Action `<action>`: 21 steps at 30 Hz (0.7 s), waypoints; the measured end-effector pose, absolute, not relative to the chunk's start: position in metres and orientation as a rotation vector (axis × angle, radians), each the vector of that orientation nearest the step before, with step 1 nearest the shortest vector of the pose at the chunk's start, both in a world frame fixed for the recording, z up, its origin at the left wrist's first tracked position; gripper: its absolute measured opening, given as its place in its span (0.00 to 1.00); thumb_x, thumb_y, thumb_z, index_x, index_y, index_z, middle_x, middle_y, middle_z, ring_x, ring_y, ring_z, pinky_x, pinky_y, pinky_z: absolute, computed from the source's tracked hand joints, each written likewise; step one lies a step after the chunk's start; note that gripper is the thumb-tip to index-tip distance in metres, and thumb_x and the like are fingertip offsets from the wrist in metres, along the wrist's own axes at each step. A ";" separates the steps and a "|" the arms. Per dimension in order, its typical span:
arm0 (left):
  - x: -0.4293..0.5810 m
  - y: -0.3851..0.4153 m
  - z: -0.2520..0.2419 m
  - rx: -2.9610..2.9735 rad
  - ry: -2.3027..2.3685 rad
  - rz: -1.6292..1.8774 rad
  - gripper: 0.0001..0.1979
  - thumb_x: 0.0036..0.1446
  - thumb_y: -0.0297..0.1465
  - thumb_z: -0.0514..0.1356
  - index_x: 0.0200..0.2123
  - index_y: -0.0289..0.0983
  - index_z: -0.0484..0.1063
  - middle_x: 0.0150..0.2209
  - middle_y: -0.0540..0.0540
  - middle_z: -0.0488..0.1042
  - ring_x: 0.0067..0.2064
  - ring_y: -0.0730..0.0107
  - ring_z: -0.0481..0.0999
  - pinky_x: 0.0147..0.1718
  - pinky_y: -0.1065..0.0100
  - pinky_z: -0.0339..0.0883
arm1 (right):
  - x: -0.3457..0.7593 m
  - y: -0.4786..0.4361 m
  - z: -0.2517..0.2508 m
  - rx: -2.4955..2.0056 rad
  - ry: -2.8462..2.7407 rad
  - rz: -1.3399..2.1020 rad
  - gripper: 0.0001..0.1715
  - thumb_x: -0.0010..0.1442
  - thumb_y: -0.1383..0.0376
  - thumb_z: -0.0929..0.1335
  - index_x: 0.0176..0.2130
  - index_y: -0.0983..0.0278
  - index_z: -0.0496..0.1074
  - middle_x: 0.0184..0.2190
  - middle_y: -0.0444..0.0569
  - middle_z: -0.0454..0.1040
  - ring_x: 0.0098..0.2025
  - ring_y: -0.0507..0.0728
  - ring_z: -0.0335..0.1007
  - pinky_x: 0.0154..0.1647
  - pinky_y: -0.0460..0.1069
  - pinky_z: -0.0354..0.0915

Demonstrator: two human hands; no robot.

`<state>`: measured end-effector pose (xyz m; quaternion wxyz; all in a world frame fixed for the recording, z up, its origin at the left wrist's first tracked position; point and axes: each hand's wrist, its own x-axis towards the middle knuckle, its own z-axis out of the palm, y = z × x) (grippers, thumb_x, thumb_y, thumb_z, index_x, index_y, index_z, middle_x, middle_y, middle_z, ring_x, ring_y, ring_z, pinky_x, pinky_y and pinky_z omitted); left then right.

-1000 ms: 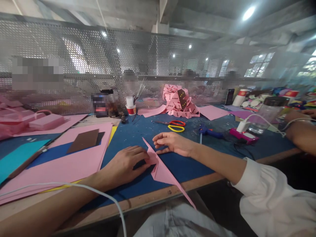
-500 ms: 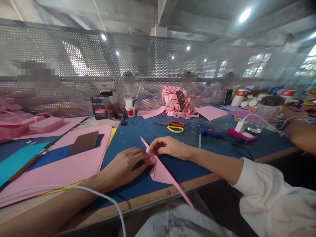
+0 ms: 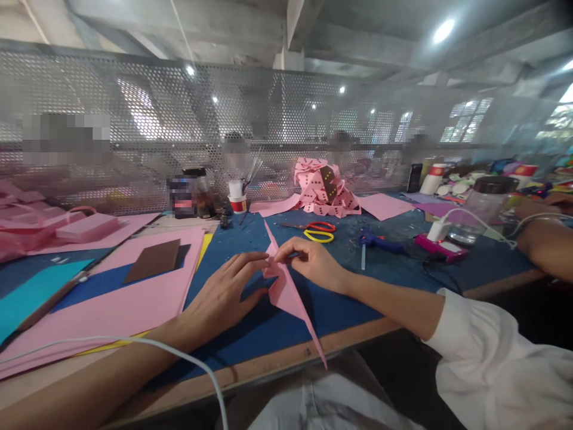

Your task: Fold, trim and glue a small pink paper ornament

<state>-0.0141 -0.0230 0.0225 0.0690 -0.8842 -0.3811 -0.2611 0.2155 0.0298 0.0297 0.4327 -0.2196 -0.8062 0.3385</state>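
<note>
A thin pink craft sheet (image 3: 289, 295), perhaps foam or card, stands folded over the blue mat, with a pointed top and a long tail reaching past the table edge. My right hand (image 3: 313, 263) pinches its upper part between thumb and curled fingers. From the left, my left hand (image 3: 228, 286) holds a small folded tab of it at the fingertips, the thumb standing apart near the lower edge. The exact grip points are partly hidden by the fingers. Beyond the hands lie scissors (image 3: 320, 231) with red and yellow handles and a blue glue gun (image 3: 380, 240).
Pink sheets (image 3: 134, 310) with brown and blue pieces lie at left, near a white cable (image 3: 179, 345). Dotted pink cut-outs (image 3: 313, 188) are heaped at the back by a paper cup (image 3: 237, 200). A magenta power strip (image 3: 441, 248) and another person's arm (image 3: 546, 242) are at right.
The pink sheet has turned more upright, its tail swinging left and its tip rising. My right hand has moved slightly up, and my left fingers have spread from the thumb.
</note>
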 end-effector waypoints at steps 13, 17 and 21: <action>-0.010 -0.027 0.027 -2.571 -0.983 -0.891 0.19 0.60 0.25 0.59 0.54 0.41 0.65 0.58 0.41 0.66 0.60 0.58 0.65 0.57 0.56 0.62 | 0.212 0.032 0.029 -0.545 -1.935 0.849 0.18 0.55 0.78 0.64 0.39 0.63 0.77 0.40 0.46 0.76 0.44 0.52 0.73 0.47 0.47 0.67; -0.010 -0.029 0.032 -2.543 -0.927 -0.952 0.14 0.61 0.27 0.60 0.50 0.40 0.69 0.53 0.42 0.71 0.54 0.60 0.69 0.53 0.59 0.64 | 0.212 0.028 0.030 -0.523 -1.968 0.834 0.18 0.56 0.78 0.64 0.40 0.63 0.77 0.40 0.47 0.76 0.45 0.52 0.73 0.48 0.48 0.67; -0.010 -0.030 0.034 -2.550 -0.929 -1.014 0.12 0.61 0.26 0.60 0.48 0.39 0.71 0.47 0.44 0.74 0.48 0.64 0.72 0.48 0.62 0.66 | 0.212 0.022 0.033 -0.509 -1.989 0.818 0.19 0.57 0.78 0.63 0.40 0.62 0.77 0.42 0.47 0.76 0.46 0.52 0.72 0.49 0.48 0.67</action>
